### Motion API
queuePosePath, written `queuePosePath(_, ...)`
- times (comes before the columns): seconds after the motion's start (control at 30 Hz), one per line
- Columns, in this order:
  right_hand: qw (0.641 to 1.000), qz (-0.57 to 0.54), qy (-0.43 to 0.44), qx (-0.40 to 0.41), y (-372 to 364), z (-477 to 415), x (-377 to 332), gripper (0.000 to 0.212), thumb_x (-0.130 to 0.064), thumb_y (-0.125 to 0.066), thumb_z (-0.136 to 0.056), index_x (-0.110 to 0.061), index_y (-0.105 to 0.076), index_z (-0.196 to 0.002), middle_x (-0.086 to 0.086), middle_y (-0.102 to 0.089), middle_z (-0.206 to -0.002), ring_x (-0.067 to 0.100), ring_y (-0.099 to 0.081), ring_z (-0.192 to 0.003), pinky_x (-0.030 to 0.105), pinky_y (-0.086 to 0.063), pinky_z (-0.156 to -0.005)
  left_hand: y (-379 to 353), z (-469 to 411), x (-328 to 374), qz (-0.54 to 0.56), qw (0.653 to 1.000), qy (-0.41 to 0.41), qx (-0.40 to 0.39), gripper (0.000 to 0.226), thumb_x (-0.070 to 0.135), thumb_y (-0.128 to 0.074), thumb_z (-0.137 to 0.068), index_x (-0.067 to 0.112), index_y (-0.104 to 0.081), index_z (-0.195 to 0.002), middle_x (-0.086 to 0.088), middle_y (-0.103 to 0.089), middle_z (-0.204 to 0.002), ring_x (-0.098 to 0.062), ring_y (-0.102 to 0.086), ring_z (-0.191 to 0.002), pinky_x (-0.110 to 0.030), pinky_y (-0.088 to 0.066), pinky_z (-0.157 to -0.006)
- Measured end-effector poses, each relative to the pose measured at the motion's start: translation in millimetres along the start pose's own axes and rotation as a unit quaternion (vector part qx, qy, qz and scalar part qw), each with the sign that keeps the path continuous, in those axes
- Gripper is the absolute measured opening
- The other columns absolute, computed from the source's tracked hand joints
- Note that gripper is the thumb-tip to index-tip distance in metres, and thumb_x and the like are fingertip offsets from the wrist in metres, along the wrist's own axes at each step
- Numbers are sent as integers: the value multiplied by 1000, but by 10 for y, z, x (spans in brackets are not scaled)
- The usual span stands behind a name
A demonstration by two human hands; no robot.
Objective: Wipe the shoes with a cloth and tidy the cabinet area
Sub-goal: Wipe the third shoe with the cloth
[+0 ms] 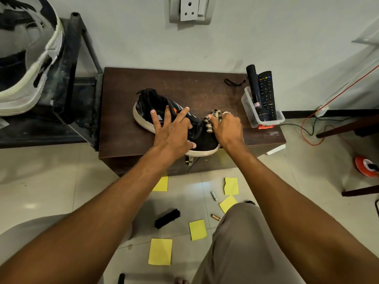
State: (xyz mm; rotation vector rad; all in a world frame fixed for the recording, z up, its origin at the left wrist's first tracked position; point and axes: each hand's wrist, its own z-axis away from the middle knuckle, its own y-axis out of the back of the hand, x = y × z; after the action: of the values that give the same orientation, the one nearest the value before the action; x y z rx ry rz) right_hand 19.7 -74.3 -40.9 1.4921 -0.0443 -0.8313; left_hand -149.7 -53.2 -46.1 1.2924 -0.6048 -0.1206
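A black sneaker (pixel 149 103) with a white sole lies on the dark brown cabinet (pixel 205 83), its toe at the front edge. My left hand (pixel 174 130) rests on the shoe's laces with fingers spread and straight, thumb at the sole. My right hand (pixel 226 128) grips a bunched striped cloth (pixel 211 120) and presses it against the shoe's toe area. Part of the shoe's upper is hidden under both hands.
A clear plastic bin (pixel 253 115) holding a torch (pixel 256 93) and a remote (pixel 267 93) stands at the cabinet's right. On the floor lie several yellow sticky notes (pixel 160 251), a black brush (pixel 167 218) and two batteries (pixel 214 196). A black rack (pixel 78 64) stands left.
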Motion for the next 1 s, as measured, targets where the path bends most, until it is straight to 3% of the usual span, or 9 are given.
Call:
queuePosePath(0.17,991,2,117,-62,237,-73,-2,34,-39,-65,-98,-11,-70,-117,11,-73,-113,27,-67,-105,27,-42,-78,0,-19,-3,13,1000,8,0,52,48,-79,-81,27,-58,-124,11,-8,-169,-35,6,-156,-67,17,-115)
queuePosePath(0.3,968,86,188,-142,365,-14,97,39,-44,-69,-94,-20,-68,-126,8,-65,-123,28,-60,-115,41,-51,-93,16,-21,-6,26,1000,8,-10,51,46,-79,-81,26,-57,-122,10,-6,-169,-36,8,-155,-68,17,-115)
queuePosePath(0.43,929,293,213,-72,222,95,14,52,-56,-66,-91,-26,-64,-134,5,-43,-147,29,-39,-131,48,-37,-105,20,-17,-4,19,1000,3,-13,53,45,-79,-82,26,-57,-126,9,-5,-170,-37,9,-155,-68,19,-115)
queuePosePath(0.53,905,349,241,-16,111,105,-129,45,-52,-64,-93,-19,-69,-123,7,-49,-141,30,-42,-127,47,-36,-100,7,-13,9,13,1000,4,-14,54,47,-77,-84,26,-56,-129,8,-2,-170,-38,11,-154,-69,19,-113)
queuePosePath(0.6,922,317,222,-17,73,76,-128,42,-49,-63,-95,-17,-69,-122,6,-55,-133,29,-49,-122,47,-39,-98,-5,-16,19,15,1000,10,-11,55,48,-75,-85,26,-56,-131,8,-1,-170,-40,12,-154,-69,20,-112)
queuePosePath(0.73,981,128,137,-59,85,120,-54,44,-48,-63,-97,-16,-67,-125,8,-58,-121,28,-58,-110,42,-50,-87,-18,-2,41,7,1000,21,-5,54,49,-75,-85,26,-56,-131,9,-3,-170,-40,10,-154,-71,16,-114)
queuePosePath(0.8,966,192,169,-47,121,179,-48,43,-48,-61,-97,-16,-68,-125,10,-57,-126,28,-53,-115,43,-45,-92,-40,31,86,-24,999,30,11,55,50,-74,-85,27,-56,-132,9,-5,-169,-40,5,-155,-73,11,-114)
queuePosePath(0.9,908,351,225,-39,241,333,-64,47,-54,-55,-98,-18,-67,-126,9,-49,-141,30,-39,-128,46,-33,-103,-85,43,133,-45,998,42,27,57,50,-73,-85,27,-54,-133,8,-7,-169,-39,0,-155,-75,7,-112)
queuePosePath(1.0,880,395,261,-46,335,483,21,51,-55,-57,-96,-19,-63,-131,9,-38,-146,32,-32,-132,49,-29,-105,-75,19,124,-39,998,43,22,58,52,-73,-85,27,-54,-133,8,-7,-169,-40,-1,-155,-76,5,-113)
